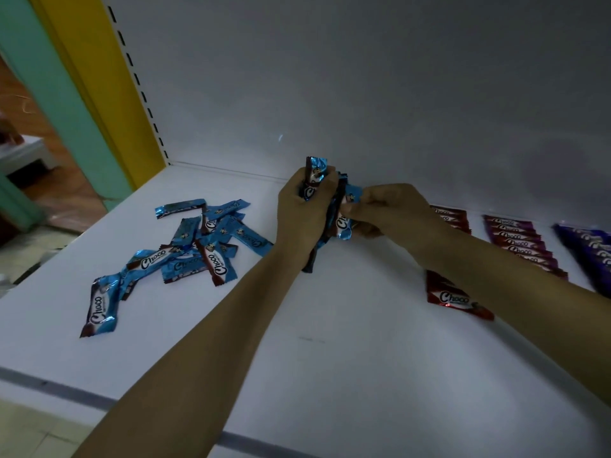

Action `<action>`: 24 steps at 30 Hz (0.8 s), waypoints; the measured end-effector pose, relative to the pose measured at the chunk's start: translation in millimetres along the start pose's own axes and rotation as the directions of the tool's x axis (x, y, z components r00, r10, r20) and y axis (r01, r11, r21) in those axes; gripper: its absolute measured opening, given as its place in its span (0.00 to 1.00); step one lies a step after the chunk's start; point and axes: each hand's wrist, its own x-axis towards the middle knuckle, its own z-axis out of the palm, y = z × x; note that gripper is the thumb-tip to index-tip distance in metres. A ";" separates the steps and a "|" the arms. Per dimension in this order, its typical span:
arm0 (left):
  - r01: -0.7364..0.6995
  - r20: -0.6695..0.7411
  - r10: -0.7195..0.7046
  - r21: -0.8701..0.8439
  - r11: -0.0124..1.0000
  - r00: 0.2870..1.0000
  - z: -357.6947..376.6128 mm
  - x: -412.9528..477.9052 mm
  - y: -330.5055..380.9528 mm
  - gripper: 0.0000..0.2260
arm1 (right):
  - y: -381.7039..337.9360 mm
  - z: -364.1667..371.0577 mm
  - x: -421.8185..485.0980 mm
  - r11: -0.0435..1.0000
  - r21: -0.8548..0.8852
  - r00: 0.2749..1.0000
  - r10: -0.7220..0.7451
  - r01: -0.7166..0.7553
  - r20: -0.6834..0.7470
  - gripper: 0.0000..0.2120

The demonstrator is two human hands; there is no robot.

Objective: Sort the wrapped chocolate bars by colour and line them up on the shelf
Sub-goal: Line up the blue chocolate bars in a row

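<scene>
The left hand [305, 213] is closed around a bundle of blue bars [315, 180], held upright, and the top of one blue wrapper sticks out above the fingers. The right hand [386, 209] meets it from the right side; its grip pinches one blue bar [345, 209] at the edge of the same bundle, between thumb and fingertips. Both hands are above the white shelf [330, 358], near its back wall, and both forearms reach in from the front edge.

To the left of the hands a loose pile of blue bars [198, 246] lies on the shelf, the bars crossing one another at many angles. One more blue bar [101, 305] lies alone, nearer to the front edge than the pile.

To the right of the hands, partly hidden by the right forearm, is a row of red bars [454, 297]. Further right is a neat overlapping row of magenta bars [519, 242], and after it a row of purple bars [591, 249] at the picture's edge. Far to the left of the hands, a yellow upright [109, 94] closes the shelf side.
</scene>
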 end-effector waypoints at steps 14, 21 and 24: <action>0.012 0.010 -0.013 0.087 0.996 1.000 0.9 -4.1 3.5 0.04 | 18.4 -43.6 -0.8 0.982 -0.168 0.988 0.066 -0.090 -0.143 0.08; 0.002 0.023 -0.004 0.082 0.997 1.000 4.3 -5.1 5.5 0.04 | 23.0 -55.7 -1.0 0.921 -0.382 0.997 0.074 -0.080 -0.029 0.07; 0.009 0.021 -0.011 0.076 0.997 1.000 4.1 -5.0 5.0 0.05 | 29.3 -51.6 6.1 0.796 -0.605 1.000 -0.014 0.009 -0.005 0.04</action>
